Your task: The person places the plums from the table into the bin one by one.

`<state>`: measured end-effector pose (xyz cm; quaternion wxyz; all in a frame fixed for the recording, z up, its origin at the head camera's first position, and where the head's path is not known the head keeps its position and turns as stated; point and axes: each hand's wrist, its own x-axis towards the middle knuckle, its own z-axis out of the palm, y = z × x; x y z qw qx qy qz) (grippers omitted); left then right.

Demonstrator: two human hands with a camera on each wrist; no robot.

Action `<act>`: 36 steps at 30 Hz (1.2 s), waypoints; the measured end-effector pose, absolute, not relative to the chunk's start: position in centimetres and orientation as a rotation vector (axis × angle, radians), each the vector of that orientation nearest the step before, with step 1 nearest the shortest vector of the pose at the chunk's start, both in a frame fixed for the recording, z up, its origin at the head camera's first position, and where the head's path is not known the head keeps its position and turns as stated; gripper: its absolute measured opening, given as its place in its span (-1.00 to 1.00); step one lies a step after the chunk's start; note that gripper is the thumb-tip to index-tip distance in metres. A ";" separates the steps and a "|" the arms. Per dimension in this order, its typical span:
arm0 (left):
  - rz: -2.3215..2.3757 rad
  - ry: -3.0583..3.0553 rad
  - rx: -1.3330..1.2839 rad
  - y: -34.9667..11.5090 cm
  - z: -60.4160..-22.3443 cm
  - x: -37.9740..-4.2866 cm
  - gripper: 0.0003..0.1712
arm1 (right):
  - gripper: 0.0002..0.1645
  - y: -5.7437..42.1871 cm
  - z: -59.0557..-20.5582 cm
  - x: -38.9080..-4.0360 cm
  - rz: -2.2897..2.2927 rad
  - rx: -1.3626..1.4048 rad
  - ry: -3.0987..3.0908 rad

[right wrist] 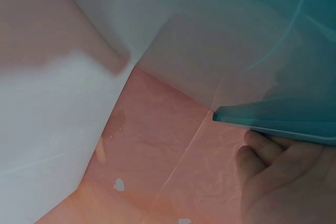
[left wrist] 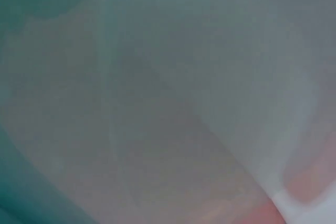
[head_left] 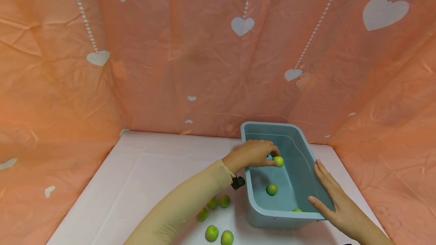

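Observation:
Above the inside of a grey-blue plastic bin [head_left: 250, 196], my left hand [head_left: 253, 154] pinches a small round green fruit [head_left: 278, 161] between thumb and fingers. On the bin floor lies another green fruit [head_left: 271, 189], and a third fruit [head_left: 297, 210] shows partly behind the front wall. My right hand [head_left: 340, 205] rests on the bin's right rim near the front corner, fingers straight along the edge and thumb over the inside. The right wrist view also shows the right hand [right wrist: 289, 177] against the bin's rim [right wrist: 278, 132]. Blur fills the left wrist view; the left hand does not show there.
Left of the bin, several loose green fruits [head_left: 212, 233] lie on the white tabletop [head_left: 136, 169], some partly behind the left sleeve [head_left: 190, 196]. Orange sheeting [head_left: 204, 59] with white hearts walls in the table at the back and both sides.

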<state>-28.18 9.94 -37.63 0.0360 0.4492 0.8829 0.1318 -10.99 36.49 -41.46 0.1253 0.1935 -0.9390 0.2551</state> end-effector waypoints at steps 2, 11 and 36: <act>0.389 2.716 1.390 10.2 -37.5 -28.2 -0.66 | 0.15 36.5 -41.5 -11.0 0.740 0.569 -2.730; 0.295 2.733 1.345 11.1 -37.8 -27.9 -0.65 | 0.15 36.4 -41.4 -10.9 0.752 0.552 -2.741; 0.057 2.656 1.433 12.0 -38.9 -27.8 -0.73 | 0.16 36.4 -41.5 -11.0 0.731 0.554 -2.741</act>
